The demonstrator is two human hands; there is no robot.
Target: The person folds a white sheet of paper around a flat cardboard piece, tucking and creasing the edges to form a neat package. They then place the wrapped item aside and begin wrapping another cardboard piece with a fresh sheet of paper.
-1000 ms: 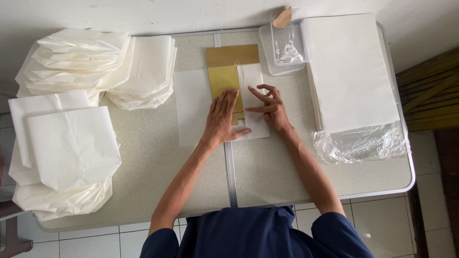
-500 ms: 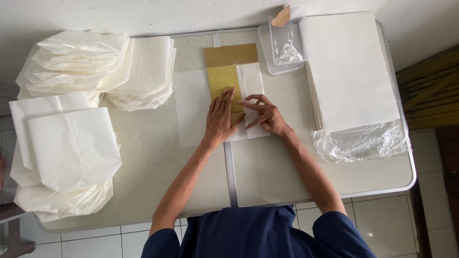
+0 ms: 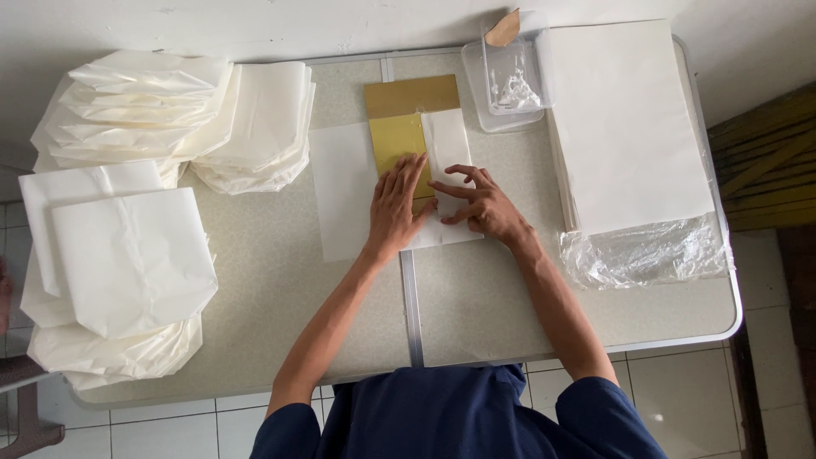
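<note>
A white paper sheet (image 3: pixel 344 191) lies in the middle of the table with a gold-brown rectangular board (image 3: pixel 406 115) on top of it. The sheet's right part (image 3: pixel 447 144) is folded over the board. My left hand (image 3: pixel 397 208) lies flat on the board and the fold, fingers spread. Just right of it, my right hand (image 3: pixel 478 202) presses fingertips on the folded white flap, pointing left toward the left hand.
Piles of folded white paper bags (image 3: pixel 127 255) fill the table's left side, with more (image 3: pixel 255 127) at the back left. A tall stack of white sheets (image 3: pixel 625 119) in clear plastic wrap sits at the right. A clear plastic tub (image 3: pixel 510 85) stands behind the board.
My right hand has slid down and left along the folded flap, its fingers now meeting the left hand. The left hand has stayed pressed on the board.
</note>
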